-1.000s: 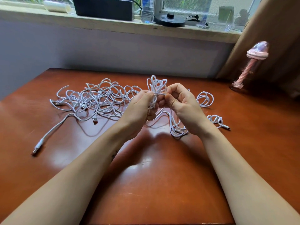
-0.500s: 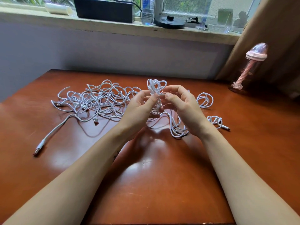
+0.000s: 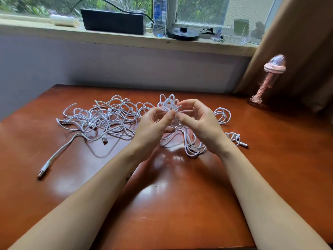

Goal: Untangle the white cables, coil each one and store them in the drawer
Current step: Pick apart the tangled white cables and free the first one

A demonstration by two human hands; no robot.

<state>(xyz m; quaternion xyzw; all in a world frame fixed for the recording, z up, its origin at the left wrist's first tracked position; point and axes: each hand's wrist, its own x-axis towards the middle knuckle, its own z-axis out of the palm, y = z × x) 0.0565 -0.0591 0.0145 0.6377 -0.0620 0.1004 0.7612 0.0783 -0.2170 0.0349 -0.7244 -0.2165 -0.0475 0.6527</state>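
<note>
Cables (image 3: 108,116), white, several, tangled: the heap lies on your table (image 3: 162,204), spread over its far left part and running on under both of your hands.

Bunch of loops (image 3: 168,104): raised off the wood between your hands, with the loops standing upward. Strands trail down from it to the table in front of your right wrist.

Left hand (image 3: 153,125): fingers curled, thumb and forefinger pinching the bunch from the left.

Right hand (image 3: 201,121): fingers arched over, thumb tip closing on the bunch from the right. Your two thumbs nearly touch.

Long lead (image 3: 59,154): thicker than the others. It runs out of the heap toward the near left and ends in a plug (image 3: 41,173) lying flat on the wood, well apart from the tangle.

Second plug (image 3: 105,140): at the near edge of the heap, left of your left wrist.

Small coil (image 3: 223,115): on the table just right of your right hand.

Second small coil (image 3: 234,137): beside your right wrist, its connector tip (image 3: 245,145) pointing right.

Pink-topped bottle (image 3: 270,82): upright at the far right corner of the table, in front of the brown curtain (image 3: 297,42).

Windowsill (image 3: 126,39): holds, left to right, a white roll (image 3: 63,19), a black box (image 3: 113,21), a water bottle (image 3: 160,17) and a round black base (image 3: 183,33).
</note>
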